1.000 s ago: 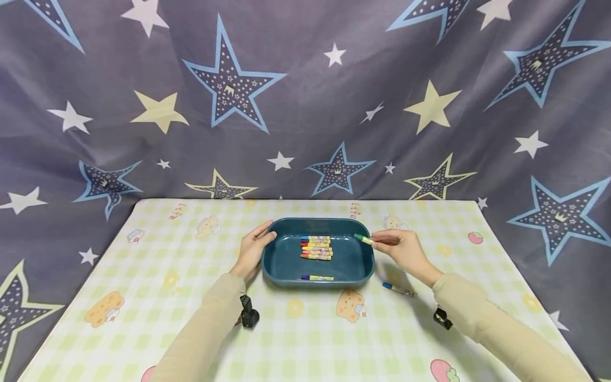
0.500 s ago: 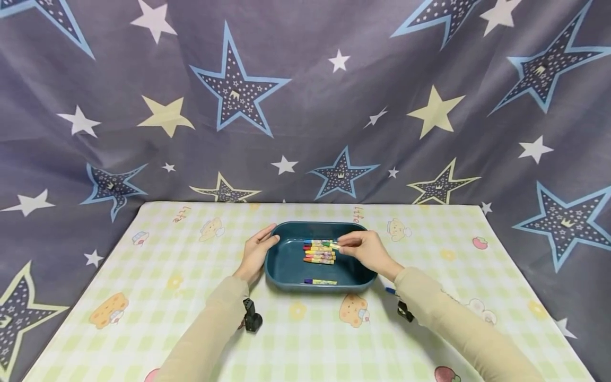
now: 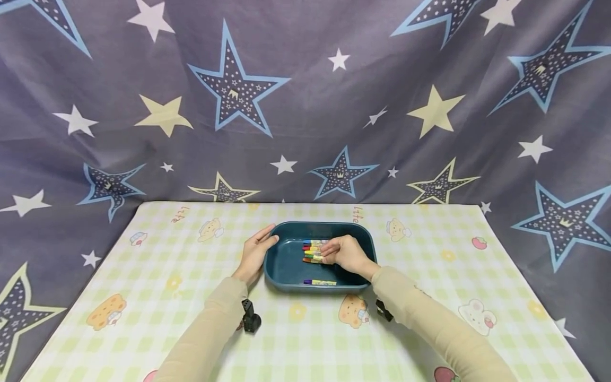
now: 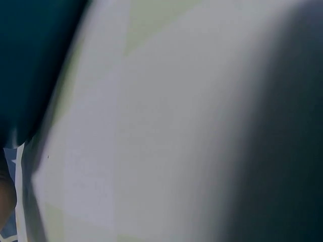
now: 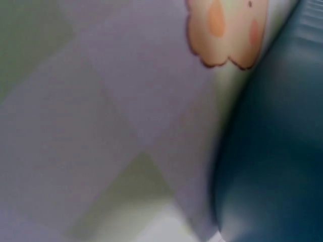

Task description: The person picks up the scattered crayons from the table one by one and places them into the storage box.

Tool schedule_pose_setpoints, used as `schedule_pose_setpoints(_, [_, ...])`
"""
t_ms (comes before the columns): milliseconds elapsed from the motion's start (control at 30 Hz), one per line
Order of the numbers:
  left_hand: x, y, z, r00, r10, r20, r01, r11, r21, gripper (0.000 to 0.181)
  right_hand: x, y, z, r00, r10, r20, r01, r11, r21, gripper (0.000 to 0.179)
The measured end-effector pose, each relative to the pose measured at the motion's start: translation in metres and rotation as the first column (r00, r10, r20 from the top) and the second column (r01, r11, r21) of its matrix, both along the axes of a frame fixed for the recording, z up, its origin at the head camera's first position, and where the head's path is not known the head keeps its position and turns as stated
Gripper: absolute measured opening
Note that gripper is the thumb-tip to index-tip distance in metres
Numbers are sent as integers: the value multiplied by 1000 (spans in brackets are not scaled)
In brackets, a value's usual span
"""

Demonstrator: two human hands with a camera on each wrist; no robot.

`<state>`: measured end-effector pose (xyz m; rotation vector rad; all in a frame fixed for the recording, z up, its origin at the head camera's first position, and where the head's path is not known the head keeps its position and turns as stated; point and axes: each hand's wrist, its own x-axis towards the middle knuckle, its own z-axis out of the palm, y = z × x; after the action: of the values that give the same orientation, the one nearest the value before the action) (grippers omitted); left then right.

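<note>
A dark teal rectangular tub [image 3: 285, 268] stands on the table. My left hand [image 3: 254, 255] grips its left end, the thumb lying over the rim. Inside the tub, my right hand [image 3: 349, 255] pinches a green crayon [image 3: 313, 257] low over a row of several crayons [image 3: 311, 248] in printed wrappers, with blue, red and yellow tips showing. The fingers hide the right ends of the row. A purple crayon [image 3: 320, 282] lies apart near the tub's front wall. In the right wrist view only the tub's outer wall [image 5: 277, 151] and cloth appear, no fingers.
A pale green checked tablecloth [image 3: 191, 297] with cartoon prints covers the table. Behind it hangs a dark grey curtain [image 3: 305, 116] with stars. Small black wrist cameras [image 3: 251, 318] sit under both sleeves. The right sleeve [image 3: 429, 313] covers part of the table right of the tub.
My right hand has carried the green crayon leftward over the tub's right rim and down to the row. The right sleeve now hides the blue-tipped crayon on the table. The left hand keeps its grip.
</note>
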<state>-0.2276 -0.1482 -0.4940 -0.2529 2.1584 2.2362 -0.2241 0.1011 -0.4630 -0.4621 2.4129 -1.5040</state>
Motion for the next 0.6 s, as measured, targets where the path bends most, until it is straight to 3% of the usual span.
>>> schedule_pose_setpoints(233, [-1, 1, 3, 1000, 1, -12, -1, 1000, 22, 48, -3, -2, -3, 996, 29, -83, -23, 997, 75, 20])
schedule_pose_setpoints(367, [-2, 1, 4, 1000, -3, -30, 4, 1000, 31, 49, -4, -3, -4, 996, 28, -80, -20, 995, 98, 21])
schedule_pose_setpoints(600, [-2, 1, 1, 1000, -2, -3, 2, 1000, 14, 48, -2, -2, -6, 996, 30, -78, -22, 995, 97, 19])
